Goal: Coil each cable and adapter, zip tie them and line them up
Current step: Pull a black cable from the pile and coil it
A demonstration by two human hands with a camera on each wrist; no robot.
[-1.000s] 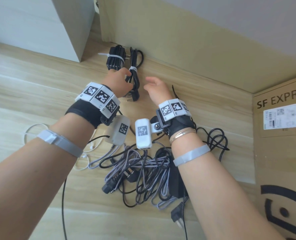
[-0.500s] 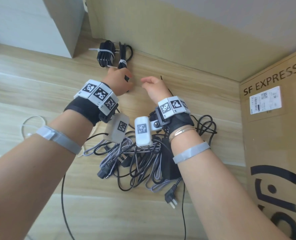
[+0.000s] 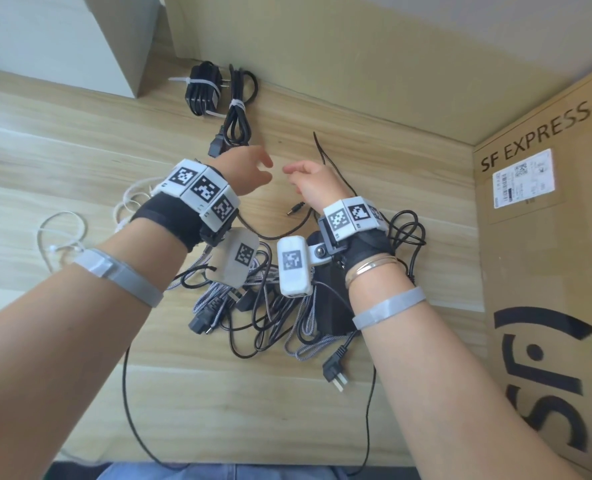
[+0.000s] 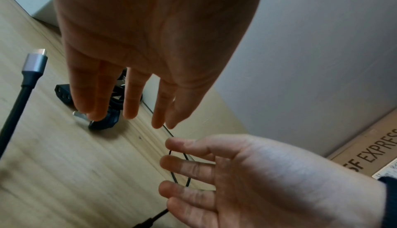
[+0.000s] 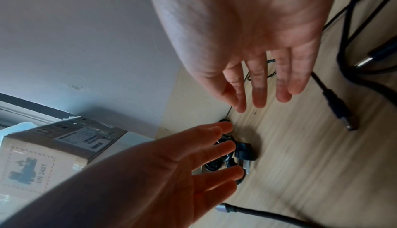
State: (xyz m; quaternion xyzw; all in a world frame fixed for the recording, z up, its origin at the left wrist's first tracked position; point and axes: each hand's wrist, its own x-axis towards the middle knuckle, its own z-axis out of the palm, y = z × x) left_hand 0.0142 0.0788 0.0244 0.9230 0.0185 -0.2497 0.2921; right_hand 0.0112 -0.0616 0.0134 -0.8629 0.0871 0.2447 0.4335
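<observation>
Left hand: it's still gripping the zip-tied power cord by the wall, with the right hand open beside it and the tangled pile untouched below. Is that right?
Not quite. The left hand grips nothing: the left wrist view shows its fingers straight and empty, clear of the zip-tied power cord, which lies by the wall. The rest holds: right hand open, tangled pile untouched.

Matt wood-grain table (image 3: pixel 80 140); brown cardboard box (image 3: pixel 547 271); braided grey cable (image 3: pixel 215 292); white plastic zip tie (image 3: pixel 201 85).
</observation>
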